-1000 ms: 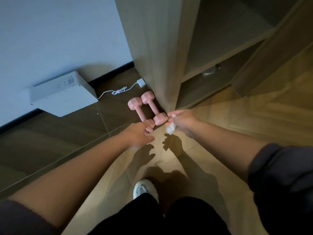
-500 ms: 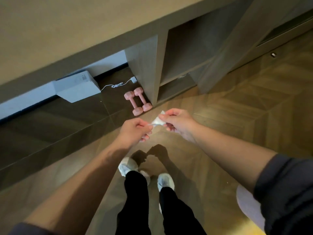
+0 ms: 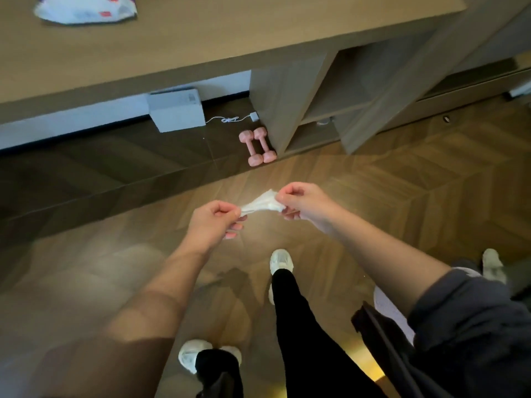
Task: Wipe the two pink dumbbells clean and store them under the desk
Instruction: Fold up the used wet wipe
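Two pink dumbbells (image 3: 257, 146) lie side by side on the dark floor under the wooden desk (image 3: 201, 47), close against its upright side panel (image 3: 283, 96). A crumpled white wipe (image 3: 263, 204) is stretched between my hands, well in front of the dumbbells. My left hand (image 3: 214, 221) pinches its left end with curled fingers. My right hand (image 3: 301, 203) pinches its right end.
A white box (image 3: 176, 112) sits on the floor against the wall under the desk, with a white cable and plug (image 3: 238, 118) beside it. A white packet (image 3: 83, 8) lies on the desk top. Open shelves (image 3: 342, 93) are on the right. My shoes (image 3: 280, 261) stand on the wooden floor.
The view has pulled back and risen, so the dumbbells look smaller and farther away. My left hand left the dumbbell and took the wipe's other end; both hands now stretch it.
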A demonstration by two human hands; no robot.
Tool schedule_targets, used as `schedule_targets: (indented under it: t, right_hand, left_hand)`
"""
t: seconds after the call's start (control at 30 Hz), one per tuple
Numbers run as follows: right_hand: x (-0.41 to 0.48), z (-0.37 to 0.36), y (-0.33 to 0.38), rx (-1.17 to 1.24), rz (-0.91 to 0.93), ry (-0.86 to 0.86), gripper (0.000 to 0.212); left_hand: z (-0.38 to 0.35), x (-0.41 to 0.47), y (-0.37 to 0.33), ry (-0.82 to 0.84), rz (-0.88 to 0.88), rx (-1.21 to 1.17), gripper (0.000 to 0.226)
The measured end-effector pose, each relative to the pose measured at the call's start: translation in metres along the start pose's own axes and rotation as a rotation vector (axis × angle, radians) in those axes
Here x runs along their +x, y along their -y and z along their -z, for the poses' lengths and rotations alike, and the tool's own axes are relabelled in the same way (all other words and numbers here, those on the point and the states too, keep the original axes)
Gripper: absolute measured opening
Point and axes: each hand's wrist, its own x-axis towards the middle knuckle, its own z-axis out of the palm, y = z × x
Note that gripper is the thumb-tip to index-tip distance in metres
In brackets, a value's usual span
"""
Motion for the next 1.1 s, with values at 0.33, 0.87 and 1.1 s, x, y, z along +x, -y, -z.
schedule_targets:
  t: [0.33,0.87,1.1]
  right_hand:
    - [-0.102,-0.229,0.001,-0.055,0.085,0.105,0.010]
    - [-0.085,-0.479,0.094,-0.243,0.193,0.255,0.013]
    - [-0.092,-0.625,0.153,-0.318,0.173,0.368,0.021]
  left_hand:
    - [0.194,-0.135,0.117,-0.115,0.026,-0.107,0.010]
    - [0.469,-0.160,0.160,-0.191,0.029,-0.128,0.011]
    - [0.619,-0.176,0.184,-0.270,0.060,-0.180,0.015]
